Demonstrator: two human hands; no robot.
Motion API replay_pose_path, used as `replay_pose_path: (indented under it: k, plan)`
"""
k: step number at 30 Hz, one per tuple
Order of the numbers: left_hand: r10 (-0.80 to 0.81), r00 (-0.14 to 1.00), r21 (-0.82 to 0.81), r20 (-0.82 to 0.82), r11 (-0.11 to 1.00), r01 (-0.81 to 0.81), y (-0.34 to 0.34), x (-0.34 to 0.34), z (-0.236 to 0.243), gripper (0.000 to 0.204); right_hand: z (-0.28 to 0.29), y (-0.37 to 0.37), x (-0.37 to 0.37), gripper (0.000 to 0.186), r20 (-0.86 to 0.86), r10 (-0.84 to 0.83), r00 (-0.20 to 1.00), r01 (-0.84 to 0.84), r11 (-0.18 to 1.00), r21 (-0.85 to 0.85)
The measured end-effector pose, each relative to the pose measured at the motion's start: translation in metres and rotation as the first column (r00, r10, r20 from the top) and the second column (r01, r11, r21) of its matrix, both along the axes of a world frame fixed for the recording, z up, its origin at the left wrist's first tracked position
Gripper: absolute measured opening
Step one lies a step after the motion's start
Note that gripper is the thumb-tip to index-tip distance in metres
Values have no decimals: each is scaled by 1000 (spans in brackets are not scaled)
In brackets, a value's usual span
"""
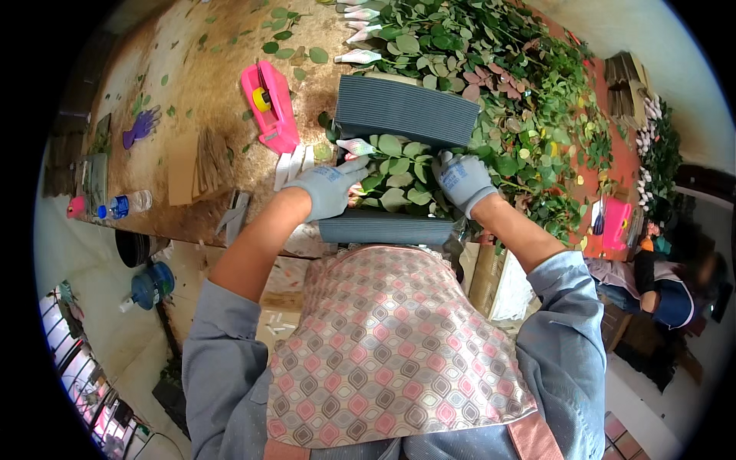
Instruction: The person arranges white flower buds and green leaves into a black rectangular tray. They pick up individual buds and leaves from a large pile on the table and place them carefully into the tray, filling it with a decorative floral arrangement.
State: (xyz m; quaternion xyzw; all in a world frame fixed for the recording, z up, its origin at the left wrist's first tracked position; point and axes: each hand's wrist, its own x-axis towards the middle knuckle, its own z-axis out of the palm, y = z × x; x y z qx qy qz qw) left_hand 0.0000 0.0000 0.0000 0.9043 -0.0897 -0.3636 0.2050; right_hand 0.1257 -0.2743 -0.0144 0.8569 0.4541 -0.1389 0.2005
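Roses with green leaves (397,175) lie across a trough between two dark grey ribbed blocks, a far block (406,111) and a near block (387,229). Their heads, in pale pink-and-white sleeves, point left; one sleeved rose head (356,146) shows beyond my fingers. My left hand (322,188), in a grey glove, lies against these heads with its fingers stretched out. At the stem side, my right hand (463,181), also gloved in grey, has its fingers bent around the rose stems among the leaves. Its fingertips are partly hidden by foliage.
A pink tape dispenser (280,119) stands left of the far block, near white strips (294,163). Many leafy stems (529,100) cover the right side. Cardboard pieces (198,167), a purple glove (141,127) and a water bottle (129,204) lie left. Another person (659,291) is at far right.
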Motion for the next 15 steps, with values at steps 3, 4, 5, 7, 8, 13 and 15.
replay_pose_path:
  k: [3, 4, 5, 7, 8, 13, 15]
  plan:
    - [-15, 999, -12, 38, 1000, 15, -5, 2, -8, 68, 6, -4, -6, 22, 86, 91, 992, -86, 995, -59]
    - [-10, 999, -10, 45, 1000, 10, -1, -7, -14, 67, 27, 10, -17, 21, 65, 55, 996, -51, 996, -67]
    - [-2, 998, -7, 59, 1000, 3, 1, -13, -16, 67, 46, 21, -26, 20, 50, 23, 998, -19, 997, -76]
    - [42, 998, -14, 53, 999, -42, 3, -11, -14, 66, 81, 38, -32, 19, 42, 38, 998, -40, 998, 49]
    - [53, 998, -23, 46, 998, -52, 2, -10, -11, 65, 100, 48, -39, 20, 4, 80, 997, -81, 995, 52]
    - [7, 997, 54, -81, 999, -3, -6, 8, 9, 58, 61, 87, -43, 25, 22, 237, 971, -226, 890, 397]
    - [27, 999, -29, 18, 999, -27, 1, -2, -5, 57, 25, 99, -31, 26, 122, 280, 952, -306, 863, 403]
